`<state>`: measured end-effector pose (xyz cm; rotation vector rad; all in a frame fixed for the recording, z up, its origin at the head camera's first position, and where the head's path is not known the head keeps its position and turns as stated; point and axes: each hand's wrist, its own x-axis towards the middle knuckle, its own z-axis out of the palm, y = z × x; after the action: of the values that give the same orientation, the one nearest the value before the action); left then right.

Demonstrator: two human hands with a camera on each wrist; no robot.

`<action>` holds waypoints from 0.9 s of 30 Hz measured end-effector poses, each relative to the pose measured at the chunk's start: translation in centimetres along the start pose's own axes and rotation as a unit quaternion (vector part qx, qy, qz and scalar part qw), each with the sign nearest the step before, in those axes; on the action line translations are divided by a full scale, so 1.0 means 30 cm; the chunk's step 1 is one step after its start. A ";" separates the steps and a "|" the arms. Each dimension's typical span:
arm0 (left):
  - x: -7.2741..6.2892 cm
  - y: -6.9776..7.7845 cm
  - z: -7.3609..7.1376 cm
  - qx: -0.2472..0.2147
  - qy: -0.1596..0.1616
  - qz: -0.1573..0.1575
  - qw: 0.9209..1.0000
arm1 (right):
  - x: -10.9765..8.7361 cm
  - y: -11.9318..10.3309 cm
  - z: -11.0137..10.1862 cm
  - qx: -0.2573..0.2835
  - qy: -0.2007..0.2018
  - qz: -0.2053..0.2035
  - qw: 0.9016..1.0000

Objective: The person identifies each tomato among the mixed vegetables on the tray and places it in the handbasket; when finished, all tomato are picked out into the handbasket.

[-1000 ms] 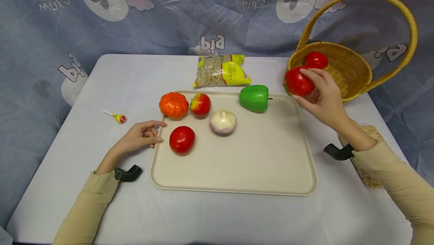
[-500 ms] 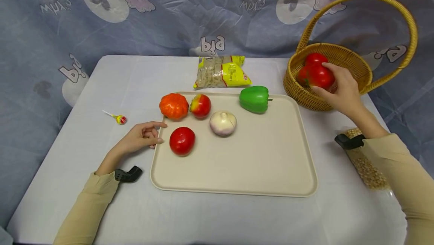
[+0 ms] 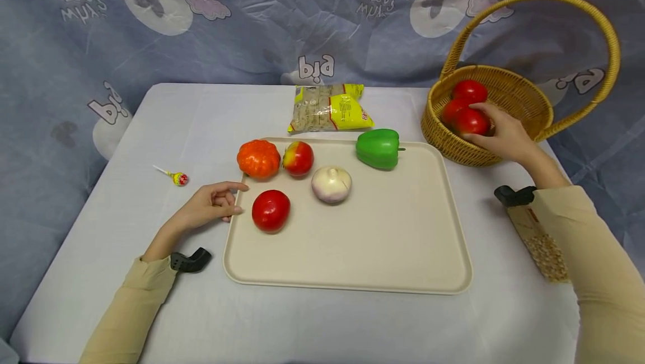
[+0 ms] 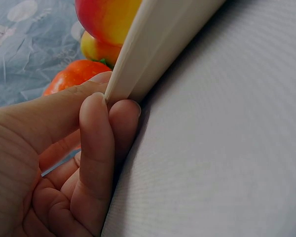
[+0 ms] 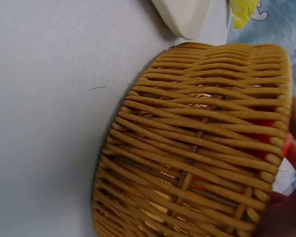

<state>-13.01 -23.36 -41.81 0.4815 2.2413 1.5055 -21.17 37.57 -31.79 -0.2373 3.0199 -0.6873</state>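
In the head view, my right hand (image 3: 509,137) reaches over the near rim of the wicker basket (image 3: 453,145) and holds a red tomato (image 3: 472,122) inside it, thumb and fingers around its sides. Two more red tomatoes show in the basket, one (image 3: 470,91) behind and one partly covered. The right wrist view is mostly basket weave (image 5: 187,138). My left hand (image 3: 206,204) pinches the left rim of the beige tray (image 3: 353,263); the left wrist view shows fingertips (image 4: 96,111) on its edge.
On the tray lie an orange pumpkin (image 3: 258,159), a red-yellow fruit (image 3: 298,158), a red tomato (image 3: 271,211), a white-purple bulb (image 3: 331,185) and a green bell pepper (image 3: 378,149). Around it are a yellow bag (image 3: 347,109), a lollipop (image 3: 178,178) and a grain-filled packet (image 3: 541,246).
My right hand has carried the tomato from the basket's left rim rightward over the basket, then lowered it inside beside the other tomatoes. The left hand and tray have stayed put.
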 end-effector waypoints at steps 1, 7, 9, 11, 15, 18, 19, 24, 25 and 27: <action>0.000 -0.001 -0.001 0.000 0.000 0.000 1.000 | 0.008 0.002 0.003 0.001 -0.005 0.003 1.000; 0.000 -0.002 -0.002 -0.002 0.001 0.001 1.000 | 0.057 0.006 0.026 0.005 -0.015 -0.004 1.000; 0.000 0.000 -0.002 -0.003 0.001 -0.001 1.000 | 0.073 0.005 0.033 0.008 -0.018 -0.003 1.000; 0.000 0.002 -0.001 -0.004 0.000 -0.003 1.000 | 0.088 0.006 0.037 0.014 -0.019 0.003 1.000; -0.002 0.004 0.001 -0.004 -0.001 -0.009 1.000 | 0.121 0.015 0.047 0.017 -0.025 0.013 0.999; -0.003 0.005 0.001 -0.002 -0.002 -0.009 1.000 | 0.141 0.021 0.055 0.019 -0.026 0.019 0.999; -0.003 0.005 0.001 -0.002 -0.002 -0.007 1.000 | 0.147 0.025 0.057 0.019 -0.026 0.021 0.999; -0.003 0.008 0.002 -0.006 -0.003 -0.007 1.000 | 0.169 0.039 0.066 0.021 -0.014 0.026 0.999; -0.004 0.009 0.003 -0.007 -0.004 -0.008 1.000 | 0.173 0.042 0.068 0.022 -0.011 0.027 0.999; -0.004 0.010 0.003 -0.007 -0.003 -0.009 1.000 | 0.179 0.044 0.071 0.026 -0.006 0.031 0.999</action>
<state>-12.86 -23.23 -41.54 0.4608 2.2223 1.5087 -26.52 37.00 -34.28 -0.1437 2.9793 -0.7552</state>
